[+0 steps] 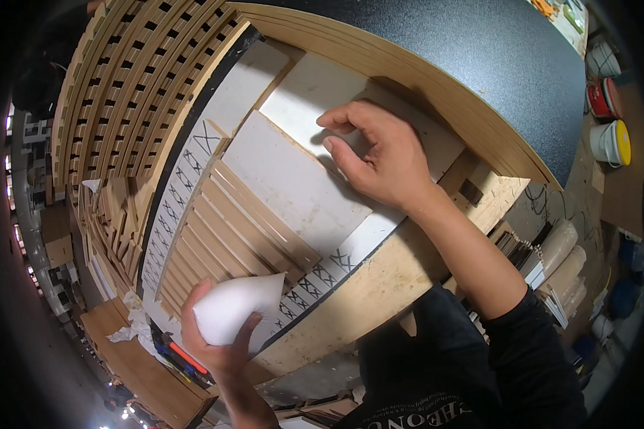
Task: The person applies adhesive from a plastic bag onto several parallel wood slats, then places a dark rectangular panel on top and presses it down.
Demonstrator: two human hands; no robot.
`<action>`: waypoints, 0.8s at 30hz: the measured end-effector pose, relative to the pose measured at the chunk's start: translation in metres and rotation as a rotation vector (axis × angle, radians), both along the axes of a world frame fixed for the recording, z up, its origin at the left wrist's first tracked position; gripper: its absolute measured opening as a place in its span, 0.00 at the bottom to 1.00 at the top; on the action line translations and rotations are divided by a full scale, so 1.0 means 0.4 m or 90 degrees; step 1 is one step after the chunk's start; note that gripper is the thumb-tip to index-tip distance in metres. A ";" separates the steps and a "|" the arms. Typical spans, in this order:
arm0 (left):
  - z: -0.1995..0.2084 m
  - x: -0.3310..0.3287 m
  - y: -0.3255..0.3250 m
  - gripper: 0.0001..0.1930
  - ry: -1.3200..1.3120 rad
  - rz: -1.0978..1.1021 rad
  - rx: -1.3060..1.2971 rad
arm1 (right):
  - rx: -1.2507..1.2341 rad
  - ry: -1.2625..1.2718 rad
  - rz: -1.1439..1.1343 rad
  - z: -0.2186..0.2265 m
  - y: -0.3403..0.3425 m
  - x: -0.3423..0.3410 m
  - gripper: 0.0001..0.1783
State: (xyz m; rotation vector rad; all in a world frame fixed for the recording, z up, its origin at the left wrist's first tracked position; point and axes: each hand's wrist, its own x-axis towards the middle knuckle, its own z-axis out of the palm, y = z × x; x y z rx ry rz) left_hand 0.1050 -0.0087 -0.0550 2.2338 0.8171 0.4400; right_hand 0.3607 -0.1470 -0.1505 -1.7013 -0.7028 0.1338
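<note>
My left hand (225,350) is wrapped round a plump white pouch (240,304), smooth and drawn to a pointed corner at its upper right. The pouch is over the near end of a row of thin wooden slats (222,214), which lie side by side with narrow gaps. Black crossed marks line the white board (347,239) at both ends of the slats. Above a pale panel (286,171) my right hand (383,150) hangs with thumb and fingers curved apart and nothing between them. Whether it touches the panel I cannot tell.
A notched wooden lattice (136,86) stands at the far left. Beyond the raised wooden edge (401,61) lies a dark, glossy surface (479,64). Red-handled pliers (186,354) rest at the lower left. White buckets, one with a yellow lid (621,143), stand on the right.
</note>
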 end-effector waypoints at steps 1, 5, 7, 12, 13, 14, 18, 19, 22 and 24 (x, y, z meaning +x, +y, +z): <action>0.003 0.001 -0.001 0.39 0.000 0.006 0.000 | -0.003 -0.007 0.001 0.002 0.000 0.000 0.11; -0.008 0.004 0.005 0.40 0.007 0.025 -0.018 | 0.009 -0.009 0.000 -0.009 0.001 0.002 0.12; -0.008 0.003 0.008 0.39 0.000 0.043 -0.024 | 0.004 -0.001 0.002 -0.005 0.000 0.001 0.12; -0.006 0.008 0.024 0.38 0.005 0.047 0.012 | 0.007 -0.010 -0.004 -0.005 0.002 0.001 0.12; -0.007 0.010 0.026 0.38 0.001 0.048 0.010 | 0.010 -0.025 -0.007 -0.007 0.002 0.002 0.12; -0.006 0.011 0.029 0.38 0.002 0.048 0.011 | 0.010 -0.024 -0.007 -0.005 0.002 0.002 0.12; -0.001 0.022 0.037 0.38 -0.004 0.051 0.021 | 0.001 -0.002 -0.002 -0.001 0.002 0.002 0.12; 0.000 0.025 0.039 0.37 0.001 0.058 0.027 | 0.003 -0.009 -0.003 -0.002 0.003 0.003 0.12; 0.005 0.035 0.044 0.37 0.009 0.062 0.046 | -0.006 -0.013 -0.004 -0.004 0.002 0.002 0.12; 0.003 0.040 0.053 0.36 0.003 0.057 0.062 | -0.008 -0.029 -0.004 -0.007 0.001 0.004 0.12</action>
